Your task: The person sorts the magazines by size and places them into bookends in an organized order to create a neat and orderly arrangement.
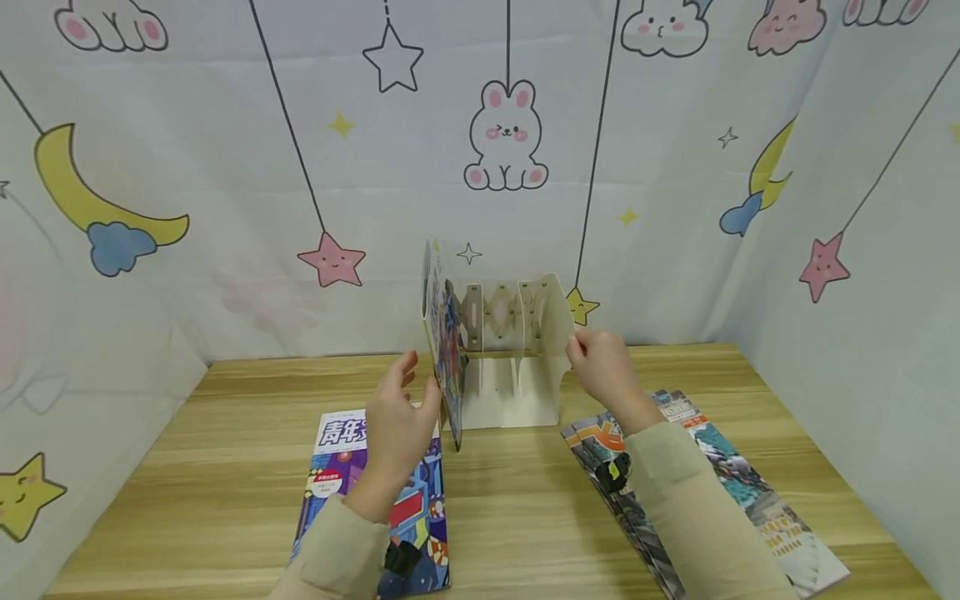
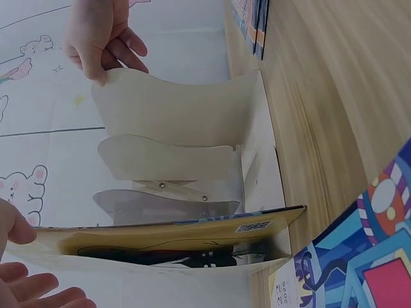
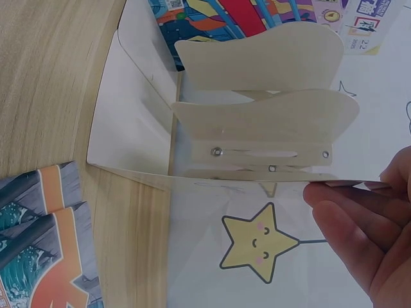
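A cream expandable bookend rack with upright dividers and a folding metal lattice stands near the back of the table. At its right end, my right hand pinches the edge of the end panel between thumb and fingers. A magazine stands upright in the leftmost slot, tilted a little and jutting out at the front. Beside that left end is my left hand, its thumb and fingers spread apart and loosely bent. Nothing shows in its grasp; in the left wrist view its fingers appear by the left panel.
On the left of the table lies a purple and blue magazine, partly under my left arm. Several grey and orange magazines lie fanned out on the right, partly under my right arm. A patterned white curtain hangs behind.
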Demonstrator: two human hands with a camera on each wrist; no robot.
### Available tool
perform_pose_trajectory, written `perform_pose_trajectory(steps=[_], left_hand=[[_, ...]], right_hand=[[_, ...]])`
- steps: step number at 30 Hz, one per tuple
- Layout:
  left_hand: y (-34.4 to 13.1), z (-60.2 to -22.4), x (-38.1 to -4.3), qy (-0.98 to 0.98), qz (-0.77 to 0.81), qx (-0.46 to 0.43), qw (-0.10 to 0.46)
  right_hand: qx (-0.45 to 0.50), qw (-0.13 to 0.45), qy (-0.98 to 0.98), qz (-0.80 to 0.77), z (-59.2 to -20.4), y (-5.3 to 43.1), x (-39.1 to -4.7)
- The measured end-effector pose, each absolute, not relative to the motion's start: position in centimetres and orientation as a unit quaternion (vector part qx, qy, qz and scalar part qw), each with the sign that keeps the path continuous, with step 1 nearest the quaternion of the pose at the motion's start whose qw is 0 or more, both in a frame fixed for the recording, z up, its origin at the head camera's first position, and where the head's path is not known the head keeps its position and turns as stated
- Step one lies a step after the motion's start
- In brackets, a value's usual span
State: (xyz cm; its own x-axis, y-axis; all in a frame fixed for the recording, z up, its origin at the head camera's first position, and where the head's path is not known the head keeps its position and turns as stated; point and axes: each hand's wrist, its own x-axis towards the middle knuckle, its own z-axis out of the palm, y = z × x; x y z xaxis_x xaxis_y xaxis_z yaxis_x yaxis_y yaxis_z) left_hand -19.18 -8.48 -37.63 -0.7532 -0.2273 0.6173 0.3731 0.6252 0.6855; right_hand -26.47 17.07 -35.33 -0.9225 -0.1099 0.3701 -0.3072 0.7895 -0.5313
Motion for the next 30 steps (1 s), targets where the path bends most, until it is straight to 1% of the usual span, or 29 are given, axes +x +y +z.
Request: perform_pose_trajectory(steps=[14,24,30], left_hand=[[-9.4,-37.8,-18.9,-0.867,-0.389,-0.015,0.311],[-10.3,-37.9,-18.9,-0.899,-0.364,0.033,0.242],[-11.0,-38.0,-18.8,-0.909,-0.346,0.050,0.225]], right_hand=[[0.111,0.162,-0.932,0.305,-35.3,17.0,-26.3],[0.110,0.163,-0.932,0.305,-35.3,17.1,-26.2],[0.112,0.166,-0.932,0.302,-35.3,17.0,-26.3]])
